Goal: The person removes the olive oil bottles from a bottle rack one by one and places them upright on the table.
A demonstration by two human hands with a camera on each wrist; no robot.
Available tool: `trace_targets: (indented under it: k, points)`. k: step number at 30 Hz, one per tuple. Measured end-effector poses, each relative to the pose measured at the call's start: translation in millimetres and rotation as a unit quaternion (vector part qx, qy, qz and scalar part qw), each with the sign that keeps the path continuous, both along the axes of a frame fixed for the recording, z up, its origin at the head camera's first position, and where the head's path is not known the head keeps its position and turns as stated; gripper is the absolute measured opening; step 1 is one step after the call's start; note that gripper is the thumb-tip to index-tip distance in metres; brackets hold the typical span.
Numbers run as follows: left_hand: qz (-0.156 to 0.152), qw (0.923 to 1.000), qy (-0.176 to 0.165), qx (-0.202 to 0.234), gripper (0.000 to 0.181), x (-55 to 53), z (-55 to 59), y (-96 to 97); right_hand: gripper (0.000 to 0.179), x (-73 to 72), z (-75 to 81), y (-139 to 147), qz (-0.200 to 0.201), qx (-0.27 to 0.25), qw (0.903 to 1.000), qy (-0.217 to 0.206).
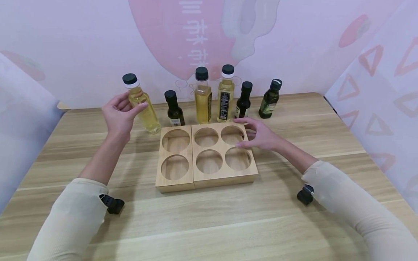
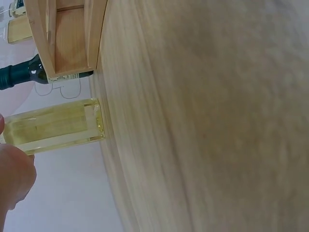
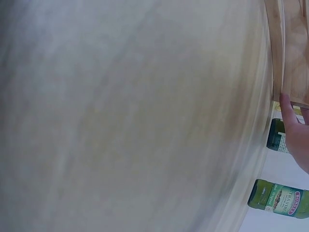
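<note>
In the head view my left hand (image 1: 119, 116) grips a clear bottle of yellow oil (image 1: 148, 117) between thumb and fingers. Its black cap leans left, and its base is close over the table, left of the rack's back edge. The left wrist view shows the lower part of this oil bottle (image 2: 58, 125). My right hand (image 1: 262, 136) holds the back right corner of a light wooden bottle rack (image 1: 225, 178), thumb near the top edge. Round holes pierce the rack's top, and a seam separates its narrower left section. Against the rack's corner in the right wrist view is a digit of my right hand (image 3: 298, 137).
Behind the rack stand a small dark bottle (image 1: 175, 112), two yellow oil bottles, one with a black label (image 1: 224, 105), and another dark bottle (image 1: 243, 103). A green olive oil bottle (image 1: 270, 99) stands farther right. A printed pink and white backdrop (image 1: 98, 47) borders the wooden table (image 1: 209, 224).
</note>
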State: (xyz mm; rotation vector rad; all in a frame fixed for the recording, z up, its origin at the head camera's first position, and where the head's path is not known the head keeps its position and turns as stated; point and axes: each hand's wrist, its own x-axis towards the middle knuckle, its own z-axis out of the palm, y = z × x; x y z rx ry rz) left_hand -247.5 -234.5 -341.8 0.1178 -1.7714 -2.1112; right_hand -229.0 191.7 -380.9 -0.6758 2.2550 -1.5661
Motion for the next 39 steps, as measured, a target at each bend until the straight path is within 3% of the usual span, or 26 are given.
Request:
trace_targets:
  k: [6,10,13,15,20,24,29,34,39]
  points:
    - [0.005,0.9994,-0.014,-0.032,0.063,0.3,-1.4,1.0,0.082,-0.8,0.6,-0.9,0.001,-0.001,1.0000,0.004]
    - [0.014,0.9958,-0.024,-0.087,0.062,0.6,-1.7,2.6,0.082,-2.2,0.2,-1.2,0.002,0.002,1.0000,0.008]
    - [0.004,0.9892,-0.039,-0.141,0.066,3.3,-0.1,0.9,0.082,-2.9,0.1,-1.3,0.004,0.004,0.9999,0.011]
    - [-0.018,0.9811,-0.057,-0.184,0.072,6.8,1.0,-2.3,0.081,-3.1,-0.2,-0.9,0.005,0.005,0.9999,0.010]
    - [-0.082,0.9510,-0.102,-0.280,0.080,21.2,-0.5,-10.4,0.081,-1.4,1.1,1.8,0.000,0.009,0.9999,0.010]
    - [-0.100,0.9364,-0.133,-0.309,0.076,34.5,-1.8,-14.4,0.081,0.0,3.3,3.3,-0.003,0.016,0.9998,0.011]
    - [-0.122,0.9260,-0.166,-0.317,0.068,46.5,2.2,-16.1,0.082,0.5,6.3,5.2,-0.001,0.025,0.9996,0.010]
    - [-0.149,0.9094,-0.165,-0.351,0.058,55.6,7.3,-15.1,0.082,-0.1,6.6,9.2,0.009,0.037,0.9991,0.018]
    - [-0.192,0.8788,-0.137,-0.415,0.054,62.6,7.8,-12.4,0.071,0.6,7.9,16.2,0.004,0.040,0.9979,0.051]
